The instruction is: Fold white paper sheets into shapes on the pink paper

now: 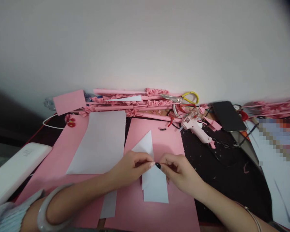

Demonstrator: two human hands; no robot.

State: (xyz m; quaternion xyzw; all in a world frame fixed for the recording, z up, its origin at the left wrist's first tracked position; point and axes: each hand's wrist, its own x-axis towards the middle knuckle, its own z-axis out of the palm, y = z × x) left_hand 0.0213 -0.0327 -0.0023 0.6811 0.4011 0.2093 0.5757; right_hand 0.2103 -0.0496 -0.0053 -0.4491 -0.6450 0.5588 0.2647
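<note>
My left hand (132, 166) and my right hand (180, 172) meet fingertip to fingertip in the middle of the view. Each pinches thumb against forefinger. Whatever sits between the fingertips is too small and covered to name. Directly beneath them is folded white paper (156, 190), with a slanted, pointed top and a stepped lower left edge. My fingers hide its middle, so whether they grip it is unclear. A pink sheet (176, 206) lies under the paper.
To the left are a large white sheet (102, 141), a white strip (108, 204) and a white box-like object (19, 167). Behind lie pink paper stems (118, 91) and yellow-handled scissors (178, 98). A glue gun (197, 129) and a phone (228, 116) are on the right.
</note>
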